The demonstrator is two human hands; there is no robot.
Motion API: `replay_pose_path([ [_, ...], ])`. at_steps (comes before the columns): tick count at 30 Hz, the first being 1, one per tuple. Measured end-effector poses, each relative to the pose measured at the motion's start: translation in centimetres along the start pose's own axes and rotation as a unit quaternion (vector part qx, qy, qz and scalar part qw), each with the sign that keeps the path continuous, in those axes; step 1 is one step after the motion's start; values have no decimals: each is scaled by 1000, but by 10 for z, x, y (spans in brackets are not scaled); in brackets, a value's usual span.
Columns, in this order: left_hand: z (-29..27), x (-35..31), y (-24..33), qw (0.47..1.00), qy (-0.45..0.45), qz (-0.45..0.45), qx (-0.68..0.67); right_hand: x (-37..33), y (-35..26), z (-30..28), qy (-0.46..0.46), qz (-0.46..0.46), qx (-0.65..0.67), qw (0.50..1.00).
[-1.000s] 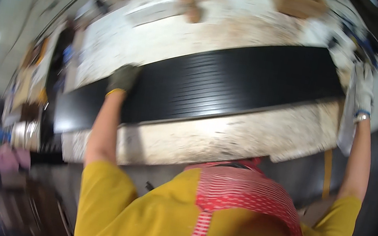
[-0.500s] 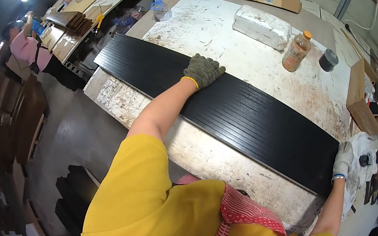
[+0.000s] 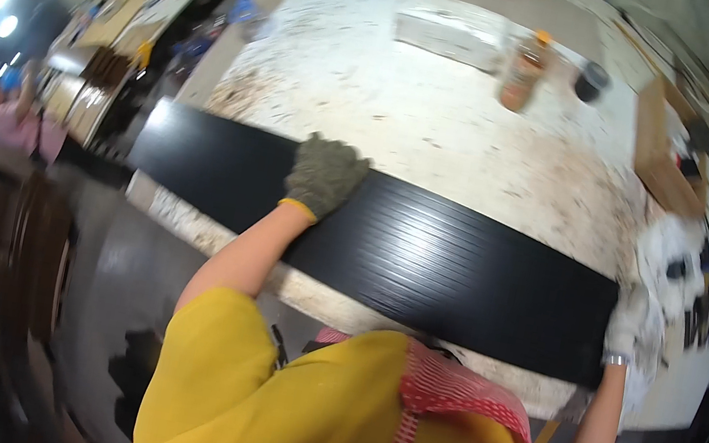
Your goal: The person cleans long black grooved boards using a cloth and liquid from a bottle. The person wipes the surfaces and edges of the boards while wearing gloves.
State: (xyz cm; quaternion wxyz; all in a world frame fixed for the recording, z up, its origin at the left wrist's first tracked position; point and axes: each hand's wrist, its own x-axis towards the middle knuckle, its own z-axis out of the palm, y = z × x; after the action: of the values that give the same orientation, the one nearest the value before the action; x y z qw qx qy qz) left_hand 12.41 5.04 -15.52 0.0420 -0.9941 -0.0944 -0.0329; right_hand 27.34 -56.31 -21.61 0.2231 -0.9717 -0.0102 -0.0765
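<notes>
Black panel (image 3: 452, 258), long and finely grooved, lies flat across the near side of our stained white tabletop (image 3: 327, 55)! Our left hand (image 3: 324, 176) rests over its far edge, fingers partly bent; our right hand (image 3: 625, 328) is at the right end. How firmly either grip closes, we cannot tell. It looks stiff, probably weighty, perhaps slippery on that glossy face; we'd best take it by opposite ends.

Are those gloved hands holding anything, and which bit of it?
The long black panel: left hand on top, by its far edge; right hand at its right end. Whether either really grips it cannot be told.
</notes>
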Motion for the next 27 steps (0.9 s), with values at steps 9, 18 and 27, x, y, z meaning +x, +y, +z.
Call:
replay_pose_path([
  [9, 27, -3, -32, 935, 163, -26, -314, -47, 40, -114, 268, 177, 191, 927],
  [18, -85, -22, 264, 758, -74, 250, -598, -193, 3, -248, 225, 13, 535, 815],
  [27, -104, -103, 497, 625, -371, 433, -532, -254, 82, -209, 157, -56, 509, 844],
])
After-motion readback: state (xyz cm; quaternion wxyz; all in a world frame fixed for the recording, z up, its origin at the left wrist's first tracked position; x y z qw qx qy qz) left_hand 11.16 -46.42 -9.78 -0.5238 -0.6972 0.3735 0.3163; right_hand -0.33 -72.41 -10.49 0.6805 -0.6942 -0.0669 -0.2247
